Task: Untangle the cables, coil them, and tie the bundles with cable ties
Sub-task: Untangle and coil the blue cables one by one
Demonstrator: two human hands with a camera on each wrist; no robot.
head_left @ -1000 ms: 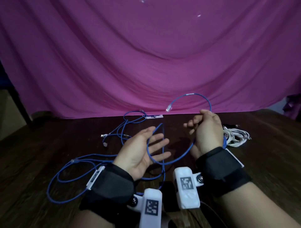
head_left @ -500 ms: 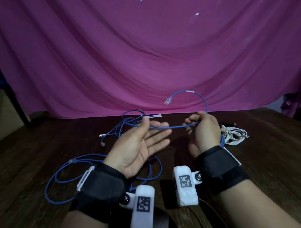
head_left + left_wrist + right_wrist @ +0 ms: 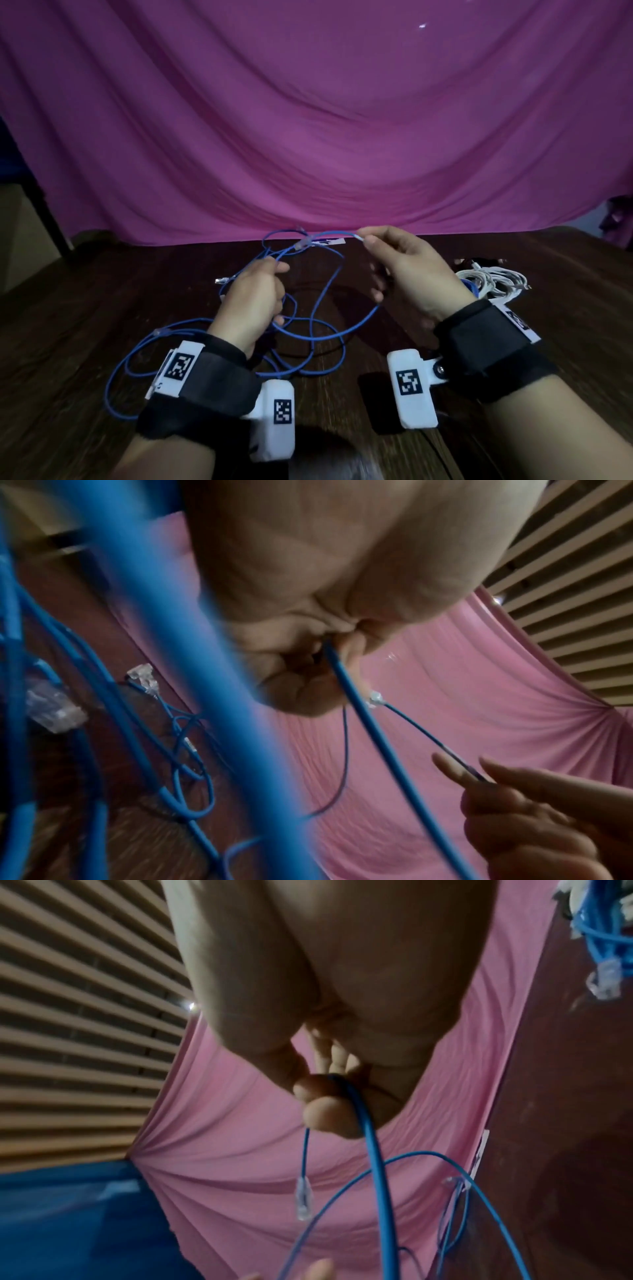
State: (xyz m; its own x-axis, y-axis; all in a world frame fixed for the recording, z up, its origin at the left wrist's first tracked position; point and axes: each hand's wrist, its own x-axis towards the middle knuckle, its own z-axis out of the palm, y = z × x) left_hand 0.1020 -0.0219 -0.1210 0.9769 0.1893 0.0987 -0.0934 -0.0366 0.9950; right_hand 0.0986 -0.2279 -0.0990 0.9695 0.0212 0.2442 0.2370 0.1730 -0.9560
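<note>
A blue network cable (image 3: 329,294) lies tangled in loops on the dark wooden table (image 3: 102,301). My left hand (image 3: 255,294) is curled round a strand of it above the table, and the cable (image 3: 363,718) runs out of the fist. My right hand (image 3: 400,263) pinches the same cable near its free end between thumb and forefinger, at about chest height. The clear plug (image 3: 301,244) dangles just left of that pinch, and shows as a clear plug (image 3: 304,1199) below the fingers. A loop hangs between the two hands.
A coiled white cable bundle (image 3: 493,282) lies at the right of the table, behind my right wrist. Several more blue loops (image 3: 137,363) spread at the left. A pink cloth (image 3: 308,120) hangs behind. A white label (image 3: 329,241) lies at the back.
My left hand has turned over and closed on the cable; before, it was open, palm up. My right hand moved its pinch toward the plug end, which dropped from its high arc.
</note>
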